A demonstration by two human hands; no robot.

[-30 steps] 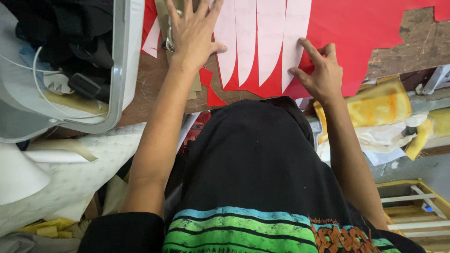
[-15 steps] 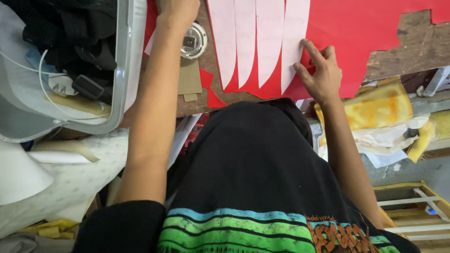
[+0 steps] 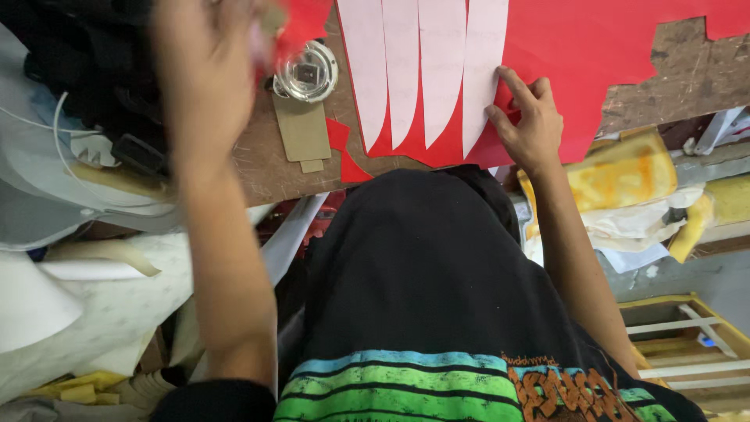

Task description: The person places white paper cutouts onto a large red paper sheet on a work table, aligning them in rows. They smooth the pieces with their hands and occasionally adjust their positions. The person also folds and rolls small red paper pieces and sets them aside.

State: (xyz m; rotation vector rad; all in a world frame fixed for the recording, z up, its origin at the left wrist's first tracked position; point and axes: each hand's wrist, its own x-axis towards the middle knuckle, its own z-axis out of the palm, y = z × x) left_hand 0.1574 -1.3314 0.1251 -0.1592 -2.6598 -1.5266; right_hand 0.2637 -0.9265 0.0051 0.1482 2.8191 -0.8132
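1. Light is soft, even and moderately bright, falling from above; no hard glare anywhere on the surface [image 3: 687, 74].
2. The left hand [image 3: 207, 74] is heavily smeared by motion blur, and whatever it may carry cannot be told.
3. The right hand [image 3: 531, 129] is sharp; its grip on the pale paper strips [image 3: 426, 70] and red sheet [image 3: 594, 55] throws only a faint shadow just beneath the fingers.
4. The round clear lid [image 3: 306, 72], between the two hands, shows small bright reflections.
5. Left of the blurred hand the dark bundle [image 3: 86, 47] sinks into near-black with little detail.
6. Below the grip, the black shirt [image 3: 422, 273] is dim but in focus.
7. Edges bow slightly, a wide-lens stretch.
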